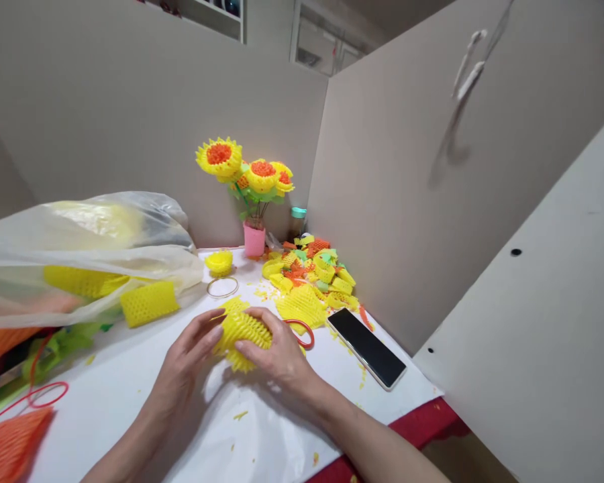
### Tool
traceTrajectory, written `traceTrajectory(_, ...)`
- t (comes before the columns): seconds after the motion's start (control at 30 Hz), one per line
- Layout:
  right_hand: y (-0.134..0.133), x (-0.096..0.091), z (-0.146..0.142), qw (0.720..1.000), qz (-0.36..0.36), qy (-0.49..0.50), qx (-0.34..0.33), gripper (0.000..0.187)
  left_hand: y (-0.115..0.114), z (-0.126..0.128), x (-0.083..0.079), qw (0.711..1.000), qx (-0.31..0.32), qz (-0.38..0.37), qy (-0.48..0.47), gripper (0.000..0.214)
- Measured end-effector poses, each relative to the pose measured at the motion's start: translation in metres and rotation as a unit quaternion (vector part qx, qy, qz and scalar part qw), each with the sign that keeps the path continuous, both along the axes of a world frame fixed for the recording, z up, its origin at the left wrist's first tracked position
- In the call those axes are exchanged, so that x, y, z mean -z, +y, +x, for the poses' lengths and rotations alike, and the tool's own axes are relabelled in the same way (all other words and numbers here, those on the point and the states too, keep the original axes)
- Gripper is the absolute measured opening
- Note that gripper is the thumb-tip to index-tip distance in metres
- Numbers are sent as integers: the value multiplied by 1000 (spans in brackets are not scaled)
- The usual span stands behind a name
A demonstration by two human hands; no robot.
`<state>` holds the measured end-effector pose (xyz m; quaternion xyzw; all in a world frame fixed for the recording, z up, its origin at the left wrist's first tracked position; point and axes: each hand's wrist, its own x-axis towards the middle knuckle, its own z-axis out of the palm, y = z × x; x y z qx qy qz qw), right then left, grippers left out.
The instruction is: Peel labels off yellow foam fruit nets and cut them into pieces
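A piece of yellow foam netting (246,333) with a fringed lower edge is between my two hands, over the white table sheet. My right hand (284,352) grips it from the right, thumb in front and fingers over the top. On the other side my left hand (194,345) has its curled fingertips and thumb against the netting's left edge. Just beyond my right hand lies a red loop (307,335) like a scissors handle, its other end hidden. A thin gold-coloured ring (222,288) and a small yellow foam cup (219,263) lie farther back.
Foam scraps (307,272) are heaped at the back right, near a phone (367,347). Foam sunflowers (262,173) stand in a pink pot (254,239). A plastic bag (90,248) with yellow netting fills the left; orange netting (10,443) lies nearer. Grey panels (407,168) enclose the table.
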<state>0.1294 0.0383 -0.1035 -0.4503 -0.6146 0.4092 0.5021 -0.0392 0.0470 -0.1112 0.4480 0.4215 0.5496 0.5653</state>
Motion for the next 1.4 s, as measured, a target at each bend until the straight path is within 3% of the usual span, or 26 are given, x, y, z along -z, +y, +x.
traceTrajectory(0.17,-7,-1,3,997,-12,-42,-71,33,6,-9,9,997,27,15,65,26)
traceTrajectory(0.33,-3,4,4,995,-41,-55,-70,50,10,-15,15,997,-17,19,78,31)
traceTrajectory(0.47,0,6,5,995,-27,-47,-82,38,11,-15,15,998,-36,8,59,31)
traceTrajectory(0.6,0,6,6,996,-28,-13,-79,33,6,-12,3,1000,-14,-3,22,29)
traceTrajectory(0.77,2,2,7,995,-48,42,-82,31,-5,-7,-19,998,57,14,-23,50)
traceTrajectory(0.87,2,-2,7,993,-58,68,-80,35,-4,-7,-19,997,74,19,-9,39)
traceTrajectory(0.97,0,-4,6,988,-74,100,-93,40,1,-10,-10,998,51,26,14,25)
traceTrajectory(1.13,1,-1,1,982,-75,127,-121,64,7,-17,-2,999,5,30,29,28)
traceTrajectory(1.4,7,-1,5,995,-35,82,-47,31,8,-14,0,997,41,59,21,37)
